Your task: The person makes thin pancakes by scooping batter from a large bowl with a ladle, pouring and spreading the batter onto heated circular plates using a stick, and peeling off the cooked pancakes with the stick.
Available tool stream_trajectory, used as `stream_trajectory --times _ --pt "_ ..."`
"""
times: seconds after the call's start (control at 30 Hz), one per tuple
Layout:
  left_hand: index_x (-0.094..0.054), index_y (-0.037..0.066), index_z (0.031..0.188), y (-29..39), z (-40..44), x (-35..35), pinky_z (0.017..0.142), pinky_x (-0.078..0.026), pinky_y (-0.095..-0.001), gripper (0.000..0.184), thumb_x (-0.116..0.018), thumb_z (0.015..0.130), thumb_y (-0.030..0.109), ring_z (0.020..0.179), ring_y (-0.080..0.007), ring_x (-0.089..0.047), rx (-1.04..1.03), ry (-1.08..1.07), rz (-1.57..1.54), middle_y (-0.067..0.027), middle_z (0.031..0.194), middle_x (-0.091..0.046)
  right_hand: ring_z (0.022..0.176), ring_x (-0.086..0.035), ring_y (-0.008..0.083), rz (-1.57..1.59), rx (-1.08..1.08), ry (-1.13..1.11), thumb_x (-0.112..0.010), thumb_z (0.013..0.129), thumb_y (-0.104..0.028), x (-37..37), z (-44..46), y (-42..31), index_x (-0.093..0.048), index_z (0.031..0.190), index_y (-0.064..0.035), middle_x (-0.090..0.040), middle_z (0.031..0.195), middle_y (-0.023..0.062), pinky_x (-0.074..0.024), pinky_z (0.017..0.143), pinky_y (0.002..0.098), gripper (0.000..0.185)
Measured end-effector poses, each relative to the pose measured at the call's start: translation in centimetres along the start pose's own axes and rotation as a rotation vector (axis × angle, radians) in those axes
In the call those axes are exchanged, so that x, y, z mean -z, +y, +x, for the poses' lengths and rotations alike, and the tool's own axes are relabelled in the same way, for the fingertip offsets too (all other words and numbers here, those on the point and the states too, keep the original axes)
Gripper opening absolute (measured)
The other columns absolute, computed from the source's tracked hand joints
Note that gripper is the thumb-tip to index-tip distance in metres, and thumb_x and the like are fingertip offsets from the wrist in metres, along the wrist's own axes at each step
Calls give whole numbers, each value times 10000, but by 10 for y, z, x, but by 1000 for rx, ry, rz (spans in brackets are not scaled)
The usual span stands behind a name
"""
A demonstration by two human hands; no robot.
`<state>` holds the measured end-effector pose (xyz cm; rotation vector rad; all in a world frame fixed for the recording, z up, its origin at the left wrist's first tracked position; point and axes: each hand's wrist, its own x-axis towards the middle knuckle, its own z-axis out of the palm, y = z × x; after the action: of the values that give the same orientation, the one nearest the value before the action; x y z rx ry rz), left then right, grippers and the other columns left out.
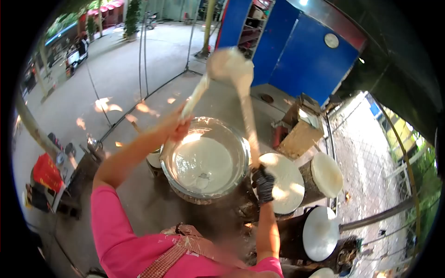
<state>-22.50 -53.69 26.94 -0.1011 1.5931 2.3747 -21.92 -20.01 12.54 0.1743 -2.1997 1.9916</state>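
My bare left hand (180, 129) is closed round the pale handle of a batter-coated ladle (222, 64), raised above the far side of a large metal basin (244, 162). White batter (204, 160) lies in the basin. In my right hand (264, 184), which wears a black glove, is the lower end of a long wooden paddle (249, 123). Batter coats its upper end, which meets or overlaps the ladle's bowl; blur hides whether they touch. Right beside the gloved hand is a round griddle (288, 178) with a pale surface.
Farther right stand another pale round top (327, 175) and a silver round lid (321, 233). A wooden box (301, 134) sits beyond the griddle. At left, a low table (69, 173) carries a red bag (47, 172). Blue panels (310, 55) stand at the back.
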Motion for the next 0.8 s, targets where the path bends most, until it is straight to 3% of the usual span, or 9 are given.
stream_trajectory --times 0.1,0.17,0.23,0.3,0.33,0.5,0.6,0.7,0.8 --pt "-380 146 916 -85 13 46 308 -188 -152 98 -442 854 190 376 -15 -253 429 -232 -327 58 526 -267 532 -461 103 -290 56 -5 -584 759 -202 5 -47 183 -602 742 18 -543 588 28 -381 510 277 221" --pt "-348 127 758 -123 32 59 324 -176 -149 149 -408 869 206 388 -18 -236 709 -228 -759 63 528 -254 558 -494 117 -783 -10 -123 -588 750 -201 4 -98 151 -623 780 -11 -574 598 73 -398 530 292 195" --pt "-365 116 715 -124 14 38 309 -202 -163 197 -394 874 228 376 -31 -248 575 -246 -578 50 527 -269 573 -517 121 -227 -382 17 -607 739 -203 11 -133 103 -624 792 -10 -585 614 97 -409 541 301 200" --pt "-406 84 661 -128 33 41 309 -250 -171 278 -375 883 247 378 -57 -294 969 -502 -911 24 531 -303 587 -517 110 -308 -266 87 -619 736 -181 26 -147 85 -618 843 -22 -604 693 57 -408 533 263 191" --pt "-337 109 591 -121 30 25 291 -244 -178 358 -350 891 304 355 -58 -290 770 -339 -564 31 505 -287 594 -516 107 -83 -331 200 -620 738 -174 25 -155 61 -615 857 -28 -607 721 48 -408 531 251 188" --pt "-392 183 722 -157 27 -54 269 -192 -189 244 -316 892 342 341 -52 -249 692 -468 -292 37 507 -285 610 -522 104 205 -440 304 -566 782 -154 56 -205 91 -609 847 -56 -603 750 37 -422 535 264 125" --pt "-438 58 813 -208 54 -71 342 -304 -227 194 -332 868 211 376 -87 -305 1210 -303 -813 3 510 -319 563 -534 239 -762 -798 229 -517 802 -261 78 -283 150 -609 874 -140 -595 751 118 -429 517 317 168" --pt "-447 -102 879 -295 53 -130 382 -353 -240 329 -327 843 201 409 -114 -366 1544 -477 -1073 -35 515 -372 608 -563 258 -1228 -132 78 -495 804 -329 118 -383 154 -603 914 -197 -602 794 90 -441 547 327 203" --pt "-412 -133 1002 -361 32 -216 323 -338 -221 377 -312 841 192 379 -124 -368 1591 -722 -1040 -39 503 -388 721 -572 253 -989 -866 349 -388 856 -334 158 -411 19 -588 970 -151 -584 837 121 -468 664 323 293"
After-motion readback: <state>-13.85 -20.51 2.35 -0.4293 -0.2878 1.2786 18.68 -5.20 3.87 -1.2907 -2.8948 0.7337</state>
